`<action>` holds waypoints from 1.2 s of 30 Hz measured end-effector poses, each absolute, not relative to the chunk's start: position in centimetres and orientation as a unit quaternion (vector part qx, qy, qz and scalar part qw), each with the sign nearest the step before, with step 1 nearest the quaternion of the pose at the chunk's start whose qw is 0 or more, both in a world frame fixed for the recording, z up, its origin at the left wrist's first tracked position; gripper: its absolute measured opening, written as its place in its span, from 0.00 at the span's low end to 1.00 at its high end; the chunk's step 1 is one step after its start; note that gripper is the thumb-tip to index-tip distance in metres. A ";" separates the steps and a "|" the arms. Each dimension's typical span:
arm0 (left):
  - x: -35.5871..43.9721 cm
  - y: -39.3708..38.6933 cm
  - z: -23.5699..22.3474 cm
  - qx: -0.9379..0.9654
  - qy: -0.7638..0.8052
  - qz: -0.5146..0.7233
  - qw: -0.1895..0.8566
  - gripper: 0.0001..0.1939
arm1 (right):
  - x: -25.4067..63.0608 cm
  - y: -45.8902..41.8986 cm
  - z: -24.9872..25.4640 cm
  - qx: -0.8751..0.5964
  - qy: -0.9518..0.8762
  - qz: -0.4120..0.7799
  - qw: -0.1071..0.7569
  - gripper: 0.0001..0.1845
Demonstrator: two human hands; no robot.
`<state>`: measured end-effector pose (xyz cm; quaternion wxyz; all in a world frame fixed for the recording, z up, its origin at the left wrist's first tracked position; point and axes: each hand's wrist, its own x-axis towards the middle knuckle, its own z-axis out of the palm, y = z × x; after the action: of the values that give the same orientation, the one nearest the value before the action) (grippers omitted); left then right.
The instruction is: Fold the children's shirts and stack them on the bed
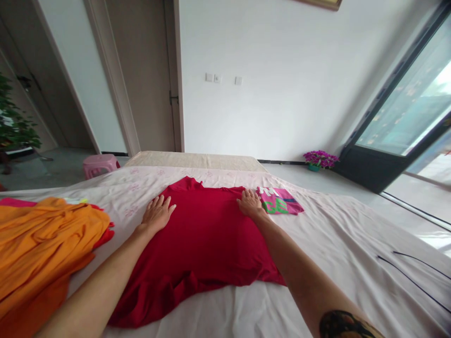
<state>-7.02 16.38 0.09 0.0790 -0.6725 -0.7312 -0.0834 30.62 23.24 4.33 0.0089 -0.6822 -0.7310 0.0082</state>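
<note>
A dark red garment (207, 234) lies spread over the pale sheet in front of me, its near edge wrinkled. My left hand (157, 213) rests flat on its left side, fingers apart. On the upper right edge of the same cloth lies my right hand (250, 203), palm down with the fingers stretched out. Just beyond the right hand is a folded pink garment (280, 201) with white and green lettering. Left of my left arm an orange garment (49, 230) lies in a loose heap, with red cloth showing beneath it.
The pale sheet (338, 244) covers the wide surface. Two thin black cords (416, 288) lie at the right. Behind stand a pink stool (101, 164), a beige-covered surface (197, 160), and purple flowers in a pot (319, 159) near the glass door.
</note>
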 end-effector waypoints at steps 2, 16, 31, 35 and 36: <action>-6.0 15.3 0.5 -0.676 -0.728 -0.091 0.073 0.33 | 28.6 21.0 4.5 -0.668 -0.743 0.005 0.046 0.37; -7.8 2.8 1.1 -0.800 -0.591 -0.099 -0.030 0.33 | 30.3 8.1 3.1 -0.588 -0.808 0.010 0.044 0.34; -3.2 -10.9 8.1 -0.769 -0.446 -0.215 -0.404 0.11 | 29.0 -2.1 6.1 -0.263 -0.927 0.195 0.183 0.25; -2.8 -10.4 9.1 -0.700 -0.457 -0.231 -0.497 0.22 | 28.3 -3.1 6.8 -0.342 -0.887 0.204 0.233 0.23; -2.5 -9.6 9.1 -0.696 -0.474 -0.261 -0.472 0.23 | 27.7 -3.2 7.0 -0.368 -0.874 0.195 0.248 0.24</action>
<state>-2.49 -9.65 9.13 -0.4719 -0.6962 -0.4739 -0.2608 27.70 -3.23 7.03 0.2485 -0.3684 -0.8743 0.1954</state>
